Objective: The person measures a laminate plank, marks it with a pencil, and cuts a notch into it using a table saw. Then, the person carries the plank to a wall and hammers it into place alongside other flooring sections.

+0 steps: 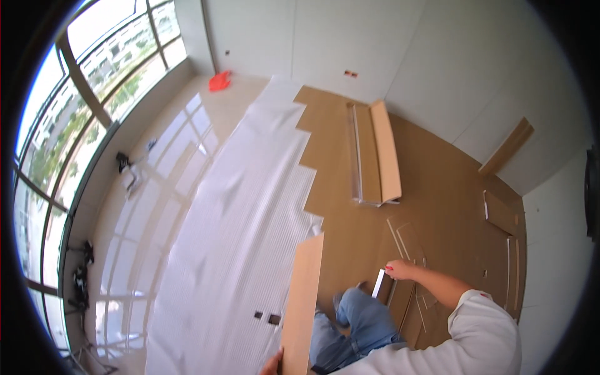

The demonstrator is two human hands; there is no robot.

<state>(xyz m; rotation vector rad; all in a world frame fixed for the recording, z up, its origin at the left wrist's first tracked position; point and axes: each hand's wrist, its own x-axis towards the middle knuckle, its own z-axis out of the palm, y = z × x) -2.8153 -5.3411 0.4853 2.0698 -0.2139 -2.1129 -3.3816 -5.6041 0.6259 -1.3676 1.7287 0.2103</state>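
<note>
A long wood-look floor plank (302,299) stands tilted in front of me, its lower end at my left hand (272,364). The fingers of that hand are closed on the plank's edge near the bottom of the view. Out to the right, my right hand (401,270) is closed round a short, bright white strip (379,283), whose kind I cannot make out. A bit of red shows at its fingertips. Below that hand lie several loose planks (412,322), partly hidden by my jeans and sleeve.
White ribbed underlay (244,206) borders the laid brown flooring (334,144) along a stepped edge. An opened carton of planks (367,153) lies ahead. A board (507,147) leans on the right wall. Glossy tiles (134,231) run beside the windows; an orange-red bag-like item (220,81) lies far off.
</note>
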